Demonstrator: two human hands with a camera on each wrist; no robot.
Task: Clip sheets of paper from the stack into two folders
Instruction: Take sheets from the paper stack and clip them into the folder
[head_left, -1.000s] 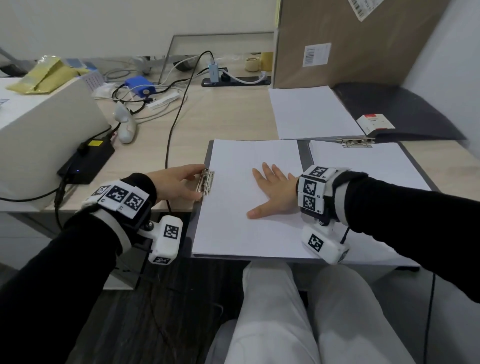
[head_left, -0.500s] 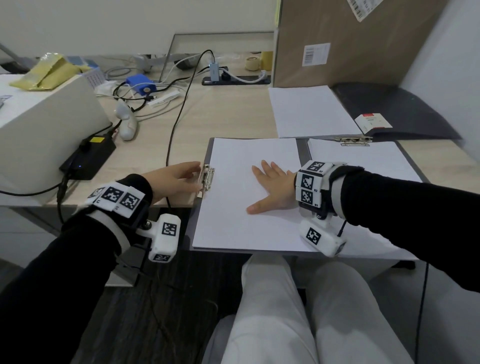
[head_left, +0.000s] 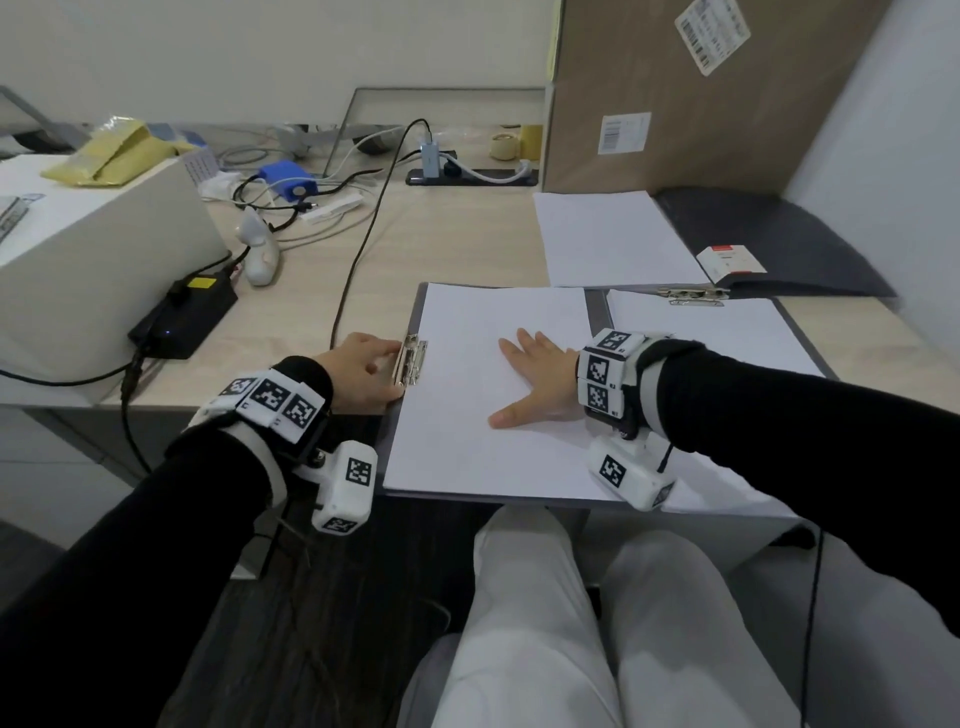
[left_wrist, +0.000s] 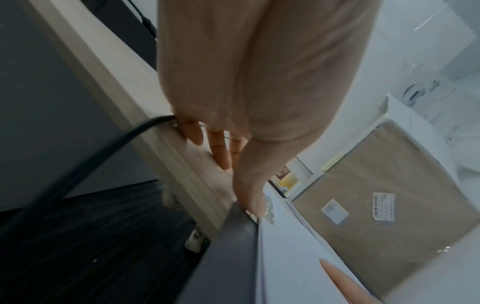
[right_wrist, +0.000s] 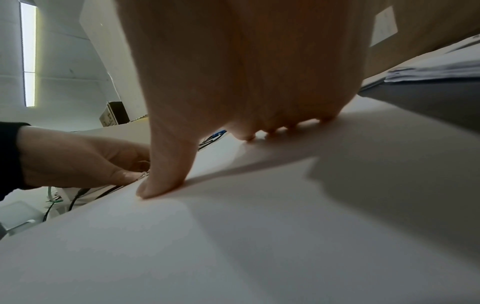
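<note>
A grey folder (head_left: 597, 312) lies open at the desk's front edge. A white sheet (head_left: 467, 441) covers its left half, and another sheet (head_left: 727, 338) covers its right half. My right hand (head_left: 535, 376) lies flat on the left sheet (right_wrist: 259, 226), fingers spread and pressing down. My left hand (head_left: 363, 371) is at the folder's left edge. Its thumb and forefinger pinch the metal clip (head_left: 413, 358), while its other fingers (left_wrist: 221, 156) rest on the desk. The paper stack (head_left: 613, 239) lies behind the folder.
A second dark folder (head_left: 779, 244) lies open at the back right with a small red-and-white box (head_left: 730, 260) on it. A metal clip (head_left: 693, 296) sits at the right sheet's top edge. A cardboard box (head_left: 701, 104) stands behind. A black cable (head_left: 358, 260), a power brick (head_left: 182, 317) and a white box (head_left: 78, 270) are to the left.
Both hands stay where they were, the right flat on the sheet and the left at the clip. Only the head view has shifted slightly.
</note>
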